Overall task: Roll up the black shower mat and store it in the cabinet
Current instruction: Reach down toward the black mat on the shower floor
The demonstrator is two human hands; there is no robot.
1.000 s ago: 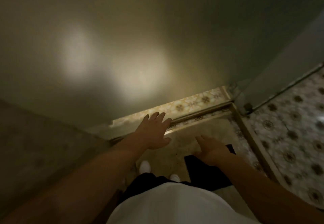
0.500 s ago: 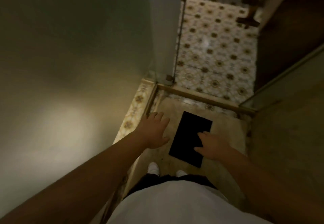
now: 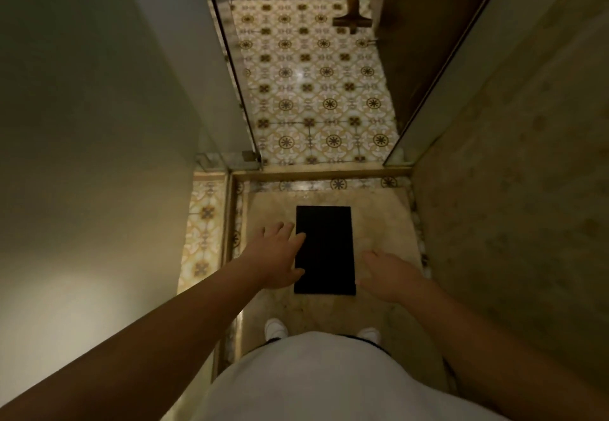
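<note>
The light is dim, so the black shower mat [image 3: 324,249] reads as a flat dark rectangle with almost no surface detail; only a few faint lines running along its length show. My own torso in a white shirt [image 3: 329,381] fills the bottom of the view and hides most of my legs, leaving just the toes of my white shoes [image 3: 275,327] peeking out. No cabinet is in view that I can pick out; a dark wooden panel [image 3: 415,41] at the upper right is too shadowed to identify, and the dark shapes at the far end of the patterned tile floor [image 3: 313,91] are too murky to name.

The mat lies flat and unrolled on the pale shower floor [image 3: 382,219], in front of my feet and short of the raised threshold [image 3: 319,176]. Its long axis runs straight away from me toward the threshold, its short edges nearest and farthest from me.

My left hand [image 3: 275,255] is open, fingers spread, holding nothing; in the picture its fingertips overlap the mat's left edge, but I cannot tell whether they touch it or hover above. My right hand [image 3: 387,275] is also open and empty, palm down, just beside the mat's near right corner, its thumb close to that edge. Glass panels [image 3: 237,91] stand on both sides of the opening ahead.
</note>
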